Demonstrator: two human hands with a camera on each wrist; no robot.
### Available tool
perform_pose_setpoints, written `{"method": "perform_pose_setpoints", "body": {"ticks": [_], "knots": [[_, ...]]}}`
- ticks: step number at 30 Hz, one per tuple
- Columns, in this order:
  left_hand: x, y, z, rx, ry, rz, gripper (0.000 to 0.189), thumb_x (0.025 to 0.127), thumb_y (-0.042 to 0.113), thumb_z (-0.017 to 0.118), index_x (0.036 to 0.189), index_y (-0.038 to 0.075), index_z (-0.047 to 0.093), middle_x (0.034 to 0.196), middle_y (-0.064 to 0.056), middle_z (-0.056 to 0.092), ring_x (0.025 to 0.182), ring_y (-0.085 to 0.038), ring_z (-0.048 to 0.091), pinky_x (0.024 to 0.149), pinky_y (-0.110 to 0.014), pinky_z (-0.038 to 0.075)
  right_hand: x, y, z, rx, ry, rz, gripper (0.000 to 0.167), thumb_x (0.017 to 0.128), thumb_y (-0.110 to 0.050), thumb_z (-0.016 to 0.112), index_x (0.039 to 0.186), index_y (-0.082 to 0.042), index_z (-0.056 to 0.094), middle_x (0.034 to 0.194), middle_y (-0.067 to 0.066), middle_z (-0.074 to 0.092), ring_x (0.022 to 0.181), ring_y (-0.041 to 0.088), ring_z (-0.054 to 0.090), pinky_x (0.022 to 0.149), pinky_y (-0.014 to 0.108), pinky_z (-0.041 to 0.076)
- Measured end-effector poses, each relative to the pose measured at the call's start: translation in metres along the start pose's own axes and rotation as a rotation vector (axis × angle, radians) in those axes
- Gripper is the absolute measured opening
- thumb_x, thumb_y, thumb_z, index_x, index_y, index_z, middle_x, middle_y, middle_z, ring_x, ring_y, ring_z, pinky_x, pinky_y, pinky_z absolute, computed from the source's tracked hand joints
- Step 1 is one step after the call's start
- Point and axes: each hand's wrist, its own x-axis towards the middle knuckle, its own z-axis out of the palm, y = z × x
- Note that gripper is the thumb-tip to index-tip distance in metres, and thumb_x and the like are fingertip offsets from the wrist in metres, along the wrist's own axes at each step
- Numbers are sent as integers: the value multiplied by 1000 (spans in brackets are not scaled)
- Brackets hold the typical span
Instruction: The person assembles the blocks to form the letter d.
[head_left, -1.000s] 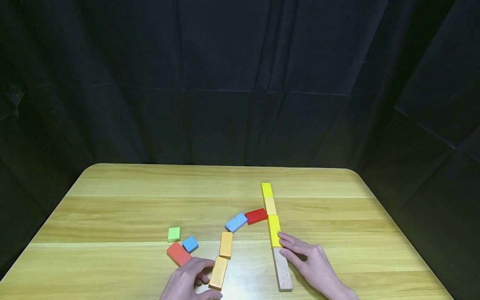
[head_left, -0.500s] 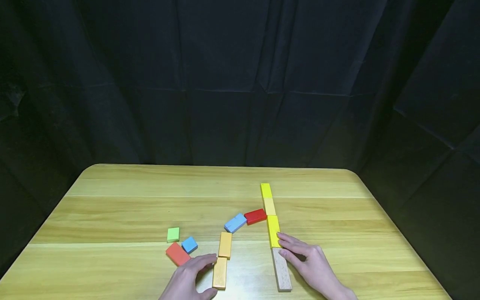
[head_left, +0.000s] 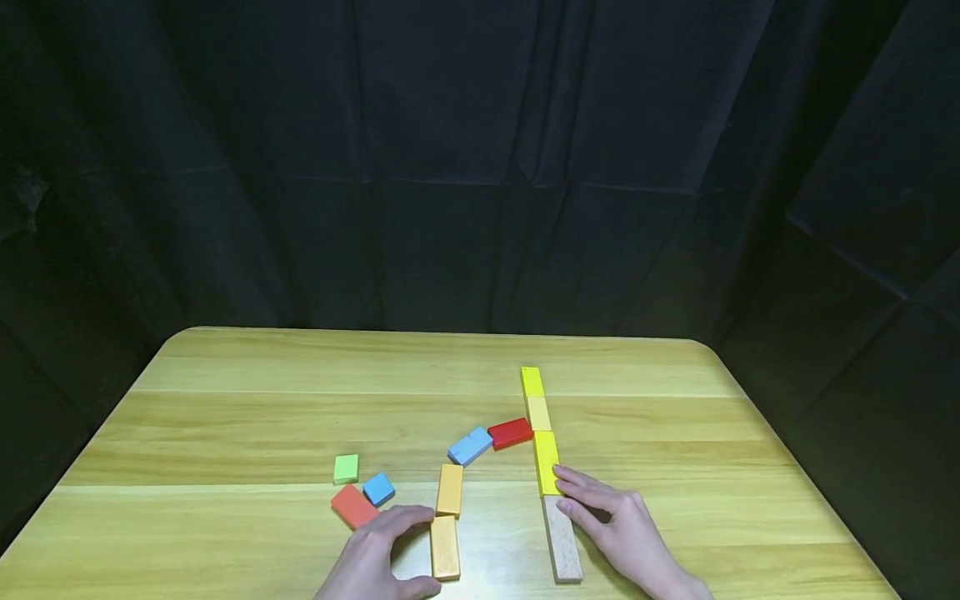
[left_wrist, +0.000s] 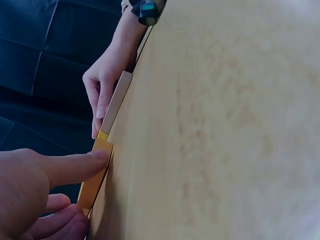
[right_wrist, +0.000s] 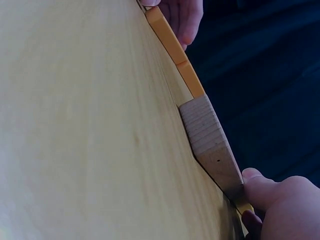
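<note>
In the head view my left hand (head_left: 381,557) is at the near orange block (head_left: 445,548), its index finger by the far end and its thumb by the near end. The left wrist view shows the thumb on one end of that orange block (left_wrist: 95,175) and the fingers at the other. A second orange block (head_left: 450,490) adjoins its far end. My right hand (head_left: 626,525) rests relaxed at the right edge of a column, fingertips touching the long yellow block (head_left: 547,462) and thumb at the speckled wooden block (head_left: 562,540).
A blue block (head_left: 470,446) and a dark red block (head_left: 511,433) curve toward the column, topped by pale (head_left: 537,413) and yellow (head_left: 532,381) blocks. Loose at left lie a green block (head_left: 346,468), a small blue block (head_left: 378,489) and a red block (head_left: 354,506).
The near orange block has turned from slanting to nearly in line with the table's depth, its near end shifting right. My left fingers have straightened along it. The right hand stays put.
</note>
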Motion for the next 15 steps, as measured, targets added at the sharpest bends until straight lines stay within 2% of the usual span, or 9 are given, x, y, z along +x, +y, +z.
{"method": "perform_pose_setpoints", "body": {"ticks": [15], "knots": [[3,1,4,49,33,28,62,66,33,92,118,10,68,113,1,70,103,-19,64,88,-34,54,-1,1,1,-3,0,19,29,89,-26,76,115,-13,77,128,-10,67,118,18,65,98,1,36]]}}
